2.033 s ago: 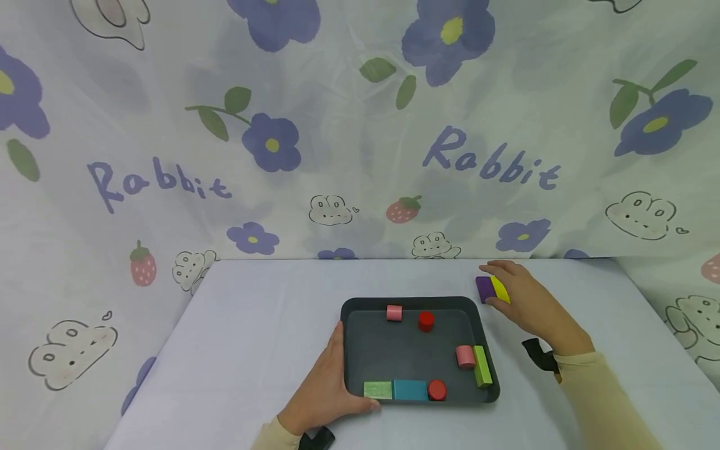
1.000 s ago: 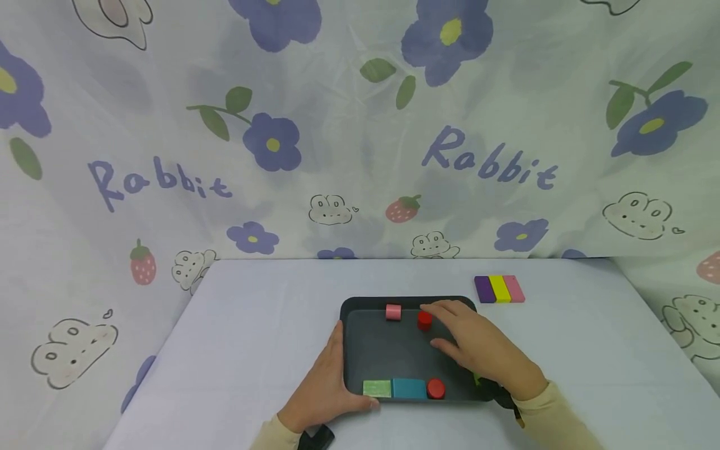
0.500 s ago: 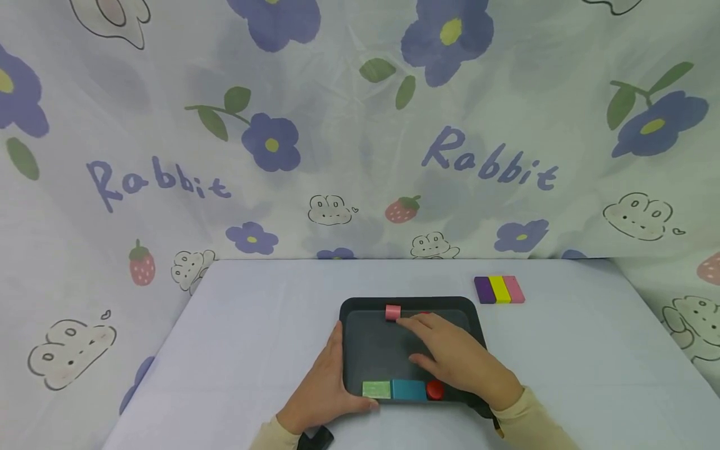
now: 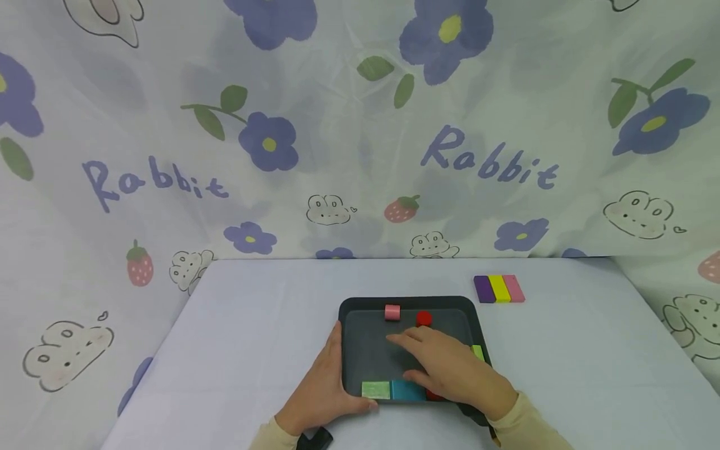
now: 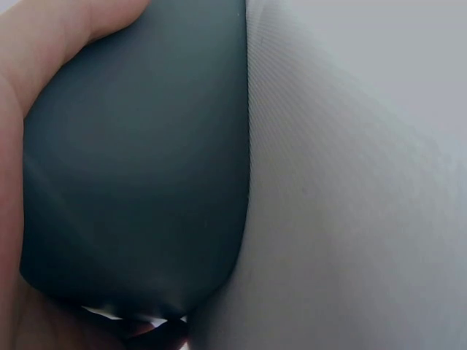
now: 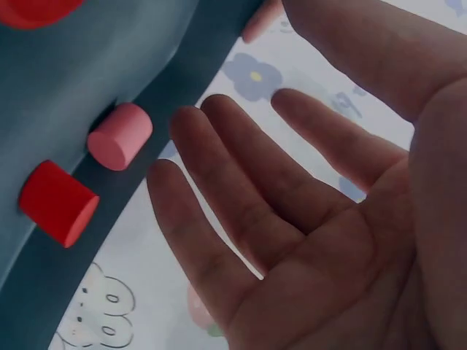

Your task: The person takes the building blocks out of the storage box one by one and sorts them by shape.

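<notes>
My left hand (image 4: 323,387) grips the front left corner of the dark tray (image 4: 365,350), its thumb along the front edge. In the left wrist view, that hand wraps the tray's wall (image 5: 146,160). Above the tray's right half hovers my right hand (image 4: 444,365), fingers extended and holding nothing. A pink cylinder (image 4: 392,312) and a red cylinder (image 4: 424,318) lie near the tray's back wall. Along the front wall sit a light green block (image 4: 375,390), a blue block (image 4: 406,390) and a second red cylinder (image 4: 433,395), partly covered by my right hand.
A lime green block (image 4: 477,352) shows at the tray's right wall. Behind the tray to the right, a purple block (image 4: 484,289), a yellow block (image 4: 499,289) and a pink block (image 4: 514,289) lie side by side on the white table (image 4: 270,337). A patterned cloth (image 4: 360,150) hangs behind.
My right hand has left the blocks at the back right and come over the tray, then drifted left and toward the front. The left hand keeps its place on the tray.
</notes>
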{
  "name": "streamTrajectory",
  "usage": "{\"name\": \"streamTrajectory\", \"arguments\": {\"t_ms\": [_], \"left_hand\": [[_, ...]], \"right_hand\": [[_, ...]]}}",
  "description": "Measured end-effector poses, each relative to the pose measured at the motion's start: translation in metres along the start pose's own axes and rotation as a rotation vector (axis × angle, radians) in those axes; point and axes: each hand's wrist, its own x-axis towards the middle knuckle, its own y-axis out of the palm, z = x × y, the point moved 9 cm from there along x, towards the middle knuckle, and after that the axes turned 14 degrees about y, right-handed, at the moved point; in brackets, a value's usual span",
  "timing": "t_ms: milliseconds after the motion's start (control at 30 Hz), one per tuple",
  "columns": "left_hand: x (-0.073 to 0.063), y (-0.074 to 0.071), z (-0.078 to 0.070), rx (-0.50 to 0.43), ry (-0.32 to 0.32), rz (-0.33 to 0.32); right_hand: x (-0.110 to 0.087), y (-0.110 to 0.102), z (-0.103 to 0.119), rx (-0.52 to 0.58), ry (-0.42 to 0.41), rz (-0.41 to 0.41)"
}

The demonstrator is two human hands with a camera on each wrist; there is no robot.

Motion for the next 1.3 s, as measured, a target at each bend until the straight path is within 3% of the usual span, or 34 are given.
{"name": "streamTrajectory", "arguments": {"t_ms": [300, 633, 1067, 1300], "left_hand": [[-0.001, 0.0, 0.0, -0.006, 0.0, 0.008], [-0.001, 0.0, -0.001, -0.002, 0.0, 0.008], [-0.001, 0.001, 0.001, -0.005, -0.015, 0.014], [-0.001, 0.0, 0.0, -0.009, -0.001, 0.004]], "right_hand": [[-0.006, 0.005, 0.013, -0.068, -0.063, 0.006], [-0.01, 0.018, 0.018, -0.077, -0.037, 0.08], [-0.007, 0.033, 0.015, -0.068, -0.065, 0.123], [-0.003, 0.036, 0.008, -0.029, -0.016, 0.152]]}}
